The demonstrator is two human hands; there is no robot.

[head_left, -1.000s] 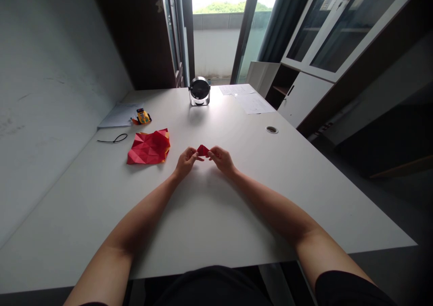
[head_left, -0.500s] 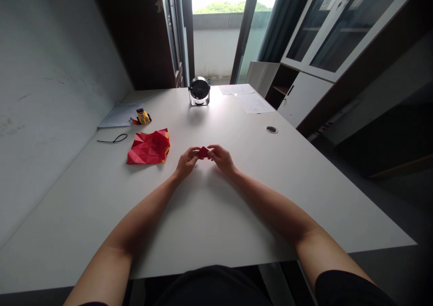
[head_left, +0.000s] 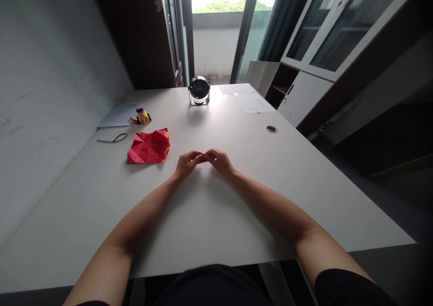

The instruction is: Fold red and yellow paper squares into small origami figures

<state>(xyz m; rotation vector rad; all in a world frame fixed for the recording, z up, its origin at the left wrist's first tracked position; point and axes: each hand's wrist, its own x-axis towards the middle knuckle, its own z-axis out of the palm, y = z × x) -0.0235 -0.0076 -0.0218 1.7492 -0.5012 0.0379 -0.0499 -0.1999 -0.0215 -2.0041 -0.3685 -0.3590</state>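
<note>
In the head view, the left hand (head_left: 186,162) and the right hand (head_left: 219,162) meet over the middle of a broad white table (head_left: 209,216). Between their fingertips is a small piece of folded red paper (head_left: 202,158). The fingers of the left hand are closed on its left part, thumb towards the person, and the fingers of the right hand pinch it from the other side, the two thumbs close together. The fingers cover much of the paper, so its full shape cannot be told.

To the left of the fingers and slightly farther from the person lies a creased red paper sheet (head_left: 148,148) with yellow-orange showing along its right edge. Farther left is a thin black looped strip (head_left: 115,139). Beyond the sheet sits a small yellow-and-orange object with black parts (head_left: 143,116), beside a flat pale paper stack (head_left: 117,115) near the wall.

Straight beyond the fingers, at the table's far side, stands a round black device on a metallic stand (head_left: 199,89). Printed white sheets (head_left: 254,103) lie farther off, to the right of that device. Well to the right of the fingers is a pale-rimmed ring with a dark middle (head_left: 271,129).
</note>
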